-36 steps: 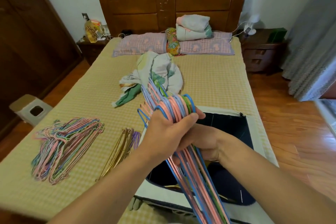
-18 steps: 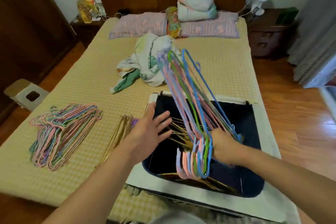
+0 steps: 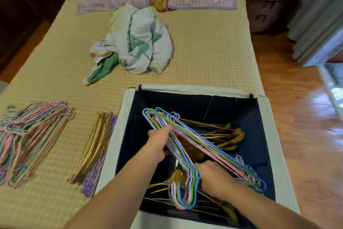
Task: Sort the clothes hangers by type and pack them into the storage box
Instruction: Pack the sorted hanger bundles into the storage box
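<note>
Inside the storage box (image 3: pixel 271 136) now, pastel hangers (image 3: pixel 193 141) lowered, both hands' fingers seemingly clamped on them.

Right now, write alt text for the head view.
Both hands lower a bundle of pastel hangers onto gold hangers inside a dark-lined storage box on a bed. The left hand and right hand grip the bundle; more hangers lie left of the box.
</note>
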Tool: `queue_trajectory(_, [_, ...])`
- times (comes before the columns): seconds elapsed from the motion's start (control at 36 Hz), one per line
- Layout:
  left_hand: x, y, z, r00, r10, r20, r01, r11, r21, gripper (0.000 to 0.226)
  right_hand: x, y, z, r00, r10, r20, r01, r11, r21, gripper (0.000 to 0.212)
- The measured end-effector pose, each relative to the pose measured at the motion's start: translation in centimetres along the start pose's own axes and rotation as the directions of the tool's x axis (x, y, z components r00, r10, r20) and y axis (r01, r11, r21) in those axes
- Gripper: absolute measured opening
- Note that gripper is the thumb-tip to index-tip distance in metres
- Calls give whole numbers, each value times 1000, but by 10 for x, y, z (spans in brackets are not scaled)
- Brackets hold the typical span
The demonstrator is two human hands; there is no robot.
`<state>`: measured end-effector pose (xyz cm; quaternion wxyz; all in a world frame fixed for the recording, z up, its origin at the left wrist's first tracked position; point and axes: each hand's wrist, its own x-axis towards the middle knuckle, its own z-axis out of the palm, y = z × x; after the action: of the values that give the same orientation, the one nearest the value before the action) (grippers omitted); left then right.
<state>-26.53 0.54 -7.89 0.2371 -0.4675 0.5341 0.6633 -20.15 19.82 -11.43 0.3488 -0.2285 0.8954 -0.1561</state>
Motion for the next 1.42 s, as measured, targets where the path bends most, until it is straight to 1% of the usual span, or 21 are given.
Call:
queue_trajectory(0.06, [16, 2, 3, 996, -15, -85, 6, 995, -104, 54, 11, -6, -5, 1000, 0, 17, 1, 997, -71, 23])
queue_trajectory(0.17, [42, -2, 4, 971, -29, -239, -45, 953, -299, 56, 30, -14, -11, 999, -36, 3, 35, 960, -279, 30])
queue_trajectory(0.28, [63, -13, 2, 946, -43, -321, -92, 915, -394, 38, 52, -13, -11, 995, -95, -1, 86, 906, -414, 30])
queue_trajectory(0.36, [83, -17, 5, 952, -28, -304, -116, 888, -445, 27, 75, 4, -4, 993, -119, -10, 99, 872, -480, 29])
queue_trajectory(0.42, [99, -18, 7, 958, -16, -285, -112, 896, -430, 25, 91, 17, 0, 992, -121, -25, 91, 850, -519, 28])
queue_trajectory(0.5, [123, -22, 6, 960, -4, -281, -86, 948, -307, 24, 107, 35, 9, 993, -110, -31, 77, 849, -523, 30])
queue_trajectory(0.56, [131, -26, 4, 972, -35, -233, -28, 965, -263, 27, 115, 45, 15, 992, -118, -32, 83, 843, -531, 33])
queue_trajectory(0.61, [134, -30, 3, 982, -91, -167, 40, 957, -287, 24, 121, 51, 19, 992, -122, -31, 87, 840, -536, 36])
queue_trajectory(0.67, [136, -31, 6, 989, -99, -110, 54, 933, -356, 16, 125, 54, 21, 993, -111, -34, 75, 839, -539, 37])
queue_trajectory(0.75, [140, -26, 16, 993, -7, -121, -49, 891, -452, 12, 126, 54, 17, 991, -113, -69, 62, 856, -513, 35])
queue_trajectory(0.86, [143, -19, 25, 966, 164, -200, -240, 856, -457, 19, 128, 53, 5, 984, -104, -145, 11, 849, -529, 32])
queue_trajectory(0.92, [144, -23, 22, 964, 205, -167, -259, 860, -440, 24, 129, 54, 7, 985, -115, -132, 34, 865, -500, 29])
queue_trajectory(0.97, [143, -31, 16, 982, 182, -53, -187, 881, -434, 31, 131, 56, 9, 986, -122, -117, 50, 871, -490, 33])
queue_trajectory(1.03, [144, -38, 8, 987, 160, 34, -133, 905, -404, 35, 133, 57, 12, 983, -139, -122, 57, 854, -517, 34])
queue_trajectory(1.06, [144, -40, 5, 986, 159, 41, -134, 924, -359, 36, 134, 57, 14, 983, -143, -119, 65, 862, -503, 34])
queue_trajectory(1.11, [139, -44, -2, 983, 179, 32, -169, 964, -207, 40, 135, 57, 17, 984, -143, -107, 72, 867, -493, 34])
queue_trajectory(1.19, [116, -55, -8, 973, 184, 140, -192, 980, 48, 44, 136, 57, 19, 983, -144, -115, 74, 879, -472, 34])
queue_trajectory(1.22, [110, -62, -9, 966, 166, 199, -189, 976, 103, 44, 137, 58, 20, 983, -143, -117, 74, 883, -463, 33])
queue_trajectory(1.31, [88, -83, -6, 930, 15, 367, -106, 968, 228, 49, 134, 57, 19, 985, -126, -121, 61, 897, -439, 32])
queue_trajectory(1.33, [87, -88, -6, 925, 11, 381, -114, 962, 248, 49, 133, 56, 19, 985, -122, -124, 55, 895, -442, 32])
queue_trajectory(1.42, [93, -96, -12, 956, -1, 292, -101, 938, 332, 38, 130, 56, 17, 985, -114, -128, 44, 892, -451, 35])
